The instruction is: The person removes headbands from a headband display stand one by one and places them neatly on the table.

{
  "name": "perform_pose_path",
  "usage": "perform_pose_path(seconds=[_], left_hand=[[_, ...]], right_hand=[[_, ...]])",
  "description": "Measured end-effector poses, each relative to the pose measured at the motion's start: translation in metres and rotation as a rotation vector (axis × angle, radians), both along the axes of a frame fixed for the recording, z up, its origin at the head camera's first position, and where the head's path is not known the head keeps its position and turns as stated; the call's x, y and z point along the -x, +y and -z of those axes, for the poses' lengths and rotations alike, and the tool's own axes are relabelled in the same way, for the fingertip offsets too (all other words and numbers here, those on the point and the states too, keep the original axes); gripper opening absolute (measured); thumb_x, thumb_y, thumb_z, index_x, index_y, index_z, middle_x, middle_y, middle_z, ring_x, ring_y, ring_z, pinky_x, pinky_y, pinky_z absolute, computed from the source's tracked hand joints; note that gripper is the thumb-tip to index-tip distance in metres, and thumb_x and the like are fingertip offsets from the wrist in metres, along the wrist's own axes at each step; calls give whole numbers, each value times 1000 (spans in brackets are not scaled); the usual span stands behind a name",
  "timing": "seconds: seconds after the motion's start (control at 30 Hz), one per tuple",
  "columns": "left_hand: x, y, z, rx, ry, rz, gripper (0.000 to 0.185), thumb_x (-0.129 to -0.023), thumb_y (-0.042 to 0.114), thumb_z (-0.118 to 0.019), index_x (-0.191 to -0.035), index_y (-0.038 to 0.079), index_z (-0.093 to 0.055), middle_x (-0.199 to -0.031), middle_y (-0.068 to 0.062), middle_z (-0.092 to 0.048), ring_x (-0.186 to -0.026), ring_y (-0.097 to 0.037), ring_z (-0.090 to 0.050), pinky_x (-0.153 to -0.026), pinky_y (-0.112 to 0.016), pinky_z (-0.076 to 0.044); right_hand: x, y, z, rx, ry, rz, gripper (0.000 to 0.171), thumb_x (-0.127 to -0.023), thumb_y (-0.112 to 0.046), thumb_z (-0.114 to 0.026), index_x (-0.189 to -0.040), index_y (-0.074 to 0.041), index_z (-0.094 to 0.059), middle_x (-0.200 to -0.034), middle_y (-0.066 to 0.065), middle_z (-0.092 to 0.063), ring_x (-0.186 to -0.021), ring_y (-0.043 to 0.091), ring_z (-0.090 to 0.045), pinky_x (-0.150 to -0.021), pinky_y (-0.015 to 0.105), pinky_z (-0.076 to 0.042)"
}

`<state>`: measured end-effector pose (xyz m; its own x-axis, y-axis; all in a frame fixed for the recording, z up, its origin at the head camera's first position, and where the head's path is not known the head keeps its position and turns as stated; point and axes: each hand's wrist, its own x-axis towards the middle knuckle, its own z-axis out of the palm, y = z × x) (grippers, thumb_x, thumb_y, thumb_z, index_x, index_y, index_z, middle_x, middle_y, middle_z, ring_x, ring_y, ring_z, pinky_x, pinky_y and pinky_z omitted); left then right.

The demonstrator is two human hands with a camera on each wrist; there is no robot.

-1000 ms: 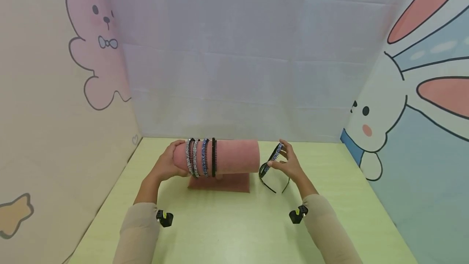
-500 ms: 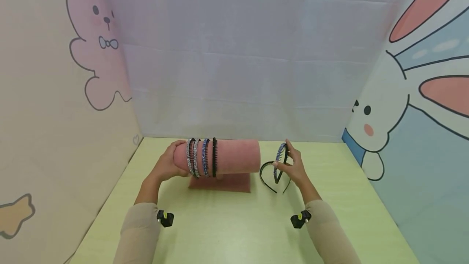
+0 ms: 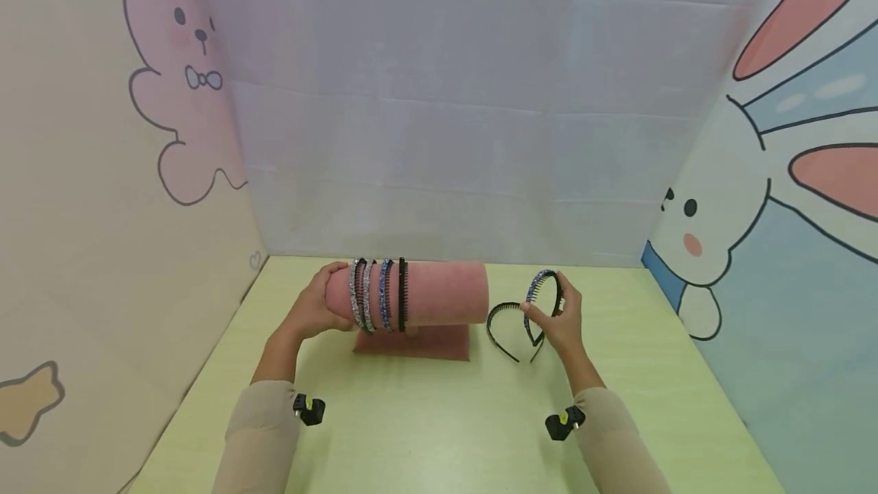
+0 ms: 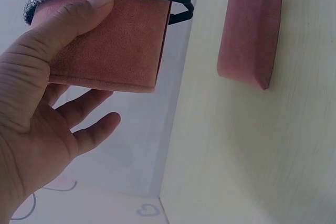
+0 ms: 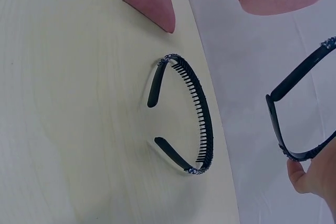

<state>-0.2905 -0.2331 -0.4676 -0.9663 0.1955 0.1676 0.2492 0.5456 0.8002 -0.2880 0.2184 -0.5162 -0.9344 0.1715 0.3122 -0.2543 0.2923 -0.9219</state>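
My left hand (image 3: 314,307) grips the left end of a pink velvet display roll (image 3: 449,292), its thumb beside a silver-glitter headband in the left wrist view. On the roll sit two silver-glitter headbands (image 3: 366,296), a blue-glitter one (image 3: 384,296) and a black one (image 3: 402,296), all near the left end. Right of the roll, my right hand (image 3: 564,319) pinches a toothed black headband with blue glitter (image 3: 531,294) by its two sides, ends pointing down. Below it another toothed black headband (image 5: 208,124) lies on the table, partly overlapped in the head view.
The roll stands on a flat pink base (image 3: 439,343) on a pale yellow-green table (image 3: 411,418). A white sheet (image 3: 446,136) hangs behind. Walls with cartoon drawings stand at left and right.
My right hand has moved right with the blue-glitter headband, which has turned from nearly edge-on to showing its loop. The left hand and the roll have stayed in place.
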Motion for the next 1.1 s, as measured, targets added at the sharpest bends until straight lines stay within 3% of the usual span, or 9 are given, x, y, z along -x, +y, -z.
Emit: perform_pose_path(seconds=[0.17,0.37,0.63,0.87,1.1], left_hand=[[0,0,-1,-1,-3,0,114,-46,5,-92,-140,21,-30,-131,-10,-42,-107,-32,-48,-84,-48,-44],[-1,-1,0,-5,-5,5,114,-46,6,-92,-140,20,-30,-131,-10,-42,-107,-32,-48,-84,-48,-44],[-1,0,1,-1,4,4,112,-47,6,-92,-140,22,-31,-131,-9,-43,-107,-31,-49,-83,-47,-45],[-1,2,0,12,1,-7,112,-46,8,-92,-140,22,-31,-131,-8,-43,-107,-31,-49,-84,-48,-44],[-1,0,-1,15,-1,-9,112,-46,7,-92,-140,22,-31,-131,-9,-43,-107,-32,-49,-83,-48,-44]], right_hand=[[-1,1,5,-40,85,87,91,-67,-23,-82,-143,-9,-34,-142,17,-27,-130,30,-23,-103,51,-20],[-4,6,11,-98,84,171,92,-65,-25,-84,-142,-8,-36,-141,17,-30,-129,31,-23,-101,55,-21],[-4,19,24,-133,-41,257,93,-68,-34,-82,-144,-10,-32,-143,17,-25,-130,36,-18,-99,58,-21],[-4,29,33,-200,-182,296,99,-70,-47,-77,-148,-15,-24,-146,16,-19,-131,40,-12,-93,69,-12],[1,40,44,-300,-244,330,103,-70,-52,-75,-148,-11,-21,-145,21,-18,-128,46,-14,-89,71,-16]])
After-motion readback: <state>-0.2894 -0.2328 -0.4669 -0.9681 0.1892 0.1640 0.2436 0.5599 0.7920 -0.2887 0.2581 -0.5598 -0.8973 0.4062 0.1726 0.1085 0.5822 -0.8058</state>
